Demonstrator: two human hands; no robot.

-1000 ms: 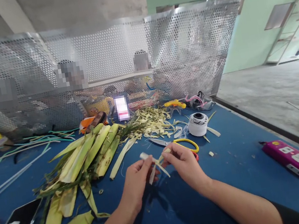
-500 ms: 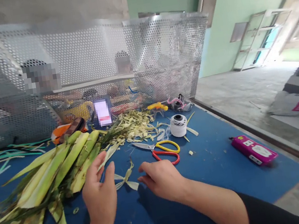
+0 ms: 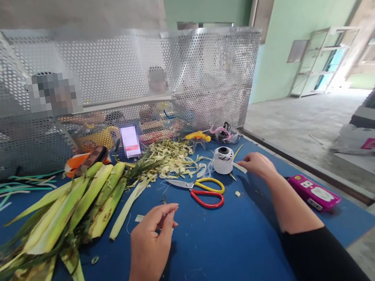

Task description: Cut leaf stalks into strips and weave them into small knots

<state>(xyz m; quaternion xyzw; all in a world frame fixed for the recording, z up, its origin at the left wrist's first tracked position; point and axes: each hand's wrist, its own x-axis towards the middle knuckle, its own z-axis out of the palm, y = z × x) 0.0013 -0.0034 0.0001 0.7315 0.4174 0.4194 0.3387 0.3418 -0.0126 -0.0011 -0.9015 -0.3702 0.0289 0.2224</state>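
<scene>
My left hand [image 3: 151, 241] is over the blue table, thumb and fingers pinched together on a small knotted corn husk strip [image 3: 139, 218]. Most of the knot is hidden behind the fingers; a pale end and a thin dark tip stick out. Reaching to the right, my right hand [image 3: 258, 165] has its fingertips closed at the end of a pale husk strip [image 3: 240, 168] beside the white thread spool [image 3: 223, 161]. Between the hands lie scissors [image 3: 208, 199] with one red and one yellow handle, blades pointing left.
A pile of corn husks [image 3: 74, 210] covers the table's left side. Husk scraps [image 3: 165, 160] lie at the back, near a phone [image 3: 130, 140] and a yellow glue gun [image 3: 197, 136]. A purple pack [image 3: 315, 194] sits right. Behind a perforated metal screen [image 3: 119, 70] are people.
Both hands held the knotted strip, then parted as it lay on the table. My left hand has closed over it; my right hand has moved right to the spool. The view has turned right.
</scene>
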